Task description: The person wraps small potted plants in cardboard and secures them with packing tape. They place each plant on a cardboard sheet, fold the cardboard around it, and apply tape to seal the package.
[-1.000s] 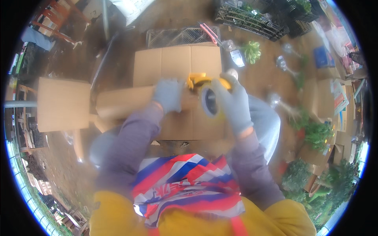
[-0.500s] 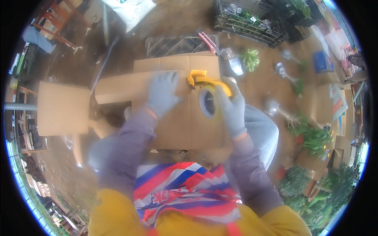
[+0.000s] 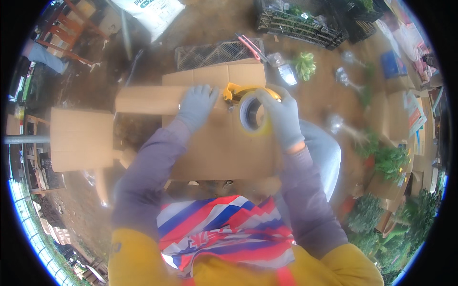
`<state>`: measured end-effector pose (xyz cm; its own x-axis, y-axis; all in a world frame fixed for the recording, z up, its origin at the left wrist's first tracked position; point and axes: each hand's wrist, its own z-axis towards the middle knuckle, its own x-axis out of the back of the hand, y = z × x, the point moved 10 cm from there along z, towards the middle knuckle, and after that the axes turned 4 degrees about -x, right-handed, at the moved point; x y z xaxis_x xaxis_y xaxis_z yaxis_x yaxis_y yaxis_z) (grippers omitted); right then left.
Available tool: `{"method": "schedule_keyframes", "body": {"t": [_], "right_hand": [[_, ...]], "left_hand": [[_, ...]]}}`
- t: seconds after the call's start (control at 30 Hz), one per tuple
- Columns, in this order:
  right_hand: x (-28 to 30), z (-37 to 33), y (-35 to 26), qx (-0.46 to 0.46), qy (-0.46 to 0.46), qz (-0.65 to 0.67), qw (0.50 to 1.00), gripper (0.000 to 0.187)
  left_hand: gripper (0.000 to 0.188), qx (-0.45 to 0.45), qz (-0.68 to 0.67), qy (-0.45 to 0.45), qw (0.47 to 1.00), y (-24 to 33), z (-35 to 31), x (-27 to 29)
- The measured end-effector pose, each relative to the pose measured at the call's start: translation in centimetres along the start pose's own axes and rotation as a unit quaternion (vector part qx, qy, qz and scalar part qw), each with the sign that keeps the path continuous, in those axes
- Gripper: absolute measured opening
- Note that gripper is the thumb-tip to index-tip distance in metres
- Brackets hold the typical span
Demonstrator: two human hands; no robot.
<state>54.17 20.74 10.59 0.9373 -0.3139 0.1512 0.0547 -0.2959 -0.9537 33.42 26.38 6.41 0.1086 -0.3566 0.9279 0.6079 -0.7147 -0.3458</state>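
Note:
A cardboard box point(image 3: 219, 152) lies in front of me, with its flaps folded out on the left. My right hand point(image 3: 282, 117), in a grey glove, grips a yellow tape dispenser point(image 3: 253, 89) carrying a roll of tape point(image 3: 249, 114). The dispenser's head is over the upper part of the box, close to the seam. My left hand point(image 3: 196, 108), also gloved, rests flat on the cardboard just left of the dispenser, its fingers stretched out. Whether the tape touches the box cannot be made out.
A pink-handled cutter point(image 3: 249, 47) lies on a black plastic crate point(image 3: 214, 55) beyond the box. A leafy plant point(image 3: 304, 66) and a small clear packet point(image 3: 287, 74) are right of it. Black crates point(image 3: 300, 24) stand farther back. Bagged plants and cartons point(image 3: 396, 114) line the right side.
The dispenser has shifted slightly left and tilted, its head now nearer my left hand. My left thumb has drawn in and that hand has settled on the cardboard. The view has turned a little.

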Motion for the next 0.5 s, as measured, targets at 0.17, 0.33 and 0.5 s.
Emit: {"method": "schedule_keyframes", "body": {"t": [0.17, 0.33, 0.5], "right_hand": [[1.7, -5.0, -0.6, -0.002, -0.038, -0.028, 0.999, 0.043], [1.7, -4.3, -0.6, -0.017, -0.024, -0.021, 0.999, 0.041], [0.6, 0.2, 2.5, -0.024, -0.045, 0.05, 0.997, 0.035]], "left_hand": [[0.056, -0.027, -0.125, -0.115, 0.985, 4.5, -2.4, 3.2], [0.064, 0.015, -0.312, -0.207, 0.927, 4.0, -2.9, 3.1], [0.069, 0.064, -0.072, -0.049, 0.994, 7.3, -4.2, 4.6]]}}
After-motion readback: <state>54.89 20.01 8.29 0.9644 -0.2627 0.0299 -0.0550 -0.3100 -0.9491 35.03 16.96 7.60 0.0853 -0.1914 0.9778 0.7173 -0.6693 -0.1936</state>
